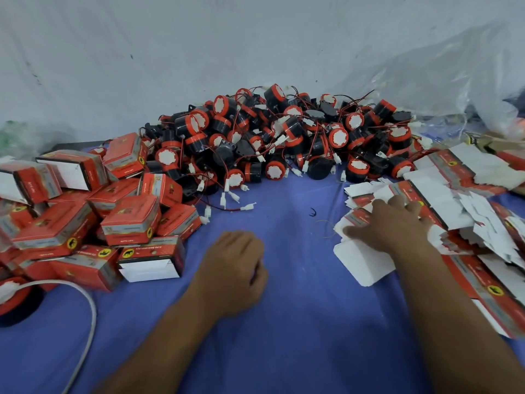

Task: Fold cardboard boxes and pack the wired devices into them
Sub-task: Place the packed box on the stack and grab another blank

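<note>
Sheeting (199, 52) of pale, wrinkled plastic fills the whole back of what we see, rising behind everything else. Below it a blue cloth (298, 322) covers the surface; we cannot tell whether a table lies under it.

Against the plastic, in the middle, the wired devices (284, 137) lie in one big heap. They have round black bodies with red rims and white faces. Their thin red and black wires are tangled, and white plugs (235, 196) trail out onto the cloth at the front.

To the left of the heap we see the folded boxes (85, 217), red with a grey band and a yellow badge. They are tumbled over one another, several with a white end flap facing us. To the right lie the flat boxes (460, 177), unfolded, red print and white insides mixed, spread in overlapping rows along the right edge.

The right hand (389, 223) rests on the near end of these, palm down, fingers spread and straight, pressing on the top sheets. A white flat piece (360, 265) sticks out from under its wrist. The left hand (233, 268) sits on the cloth between the two lots of boxes and touches none of them. Its fingers are curled under into a fist, and we see nothing held in it.

At the lower left a white cable (92, 317) curves across the cloth beside one more device (14, 297) lying apart from the heap. A small dark hook-shaped scrap (312, 212) lies on the cloth ahead of the hands.
</note>
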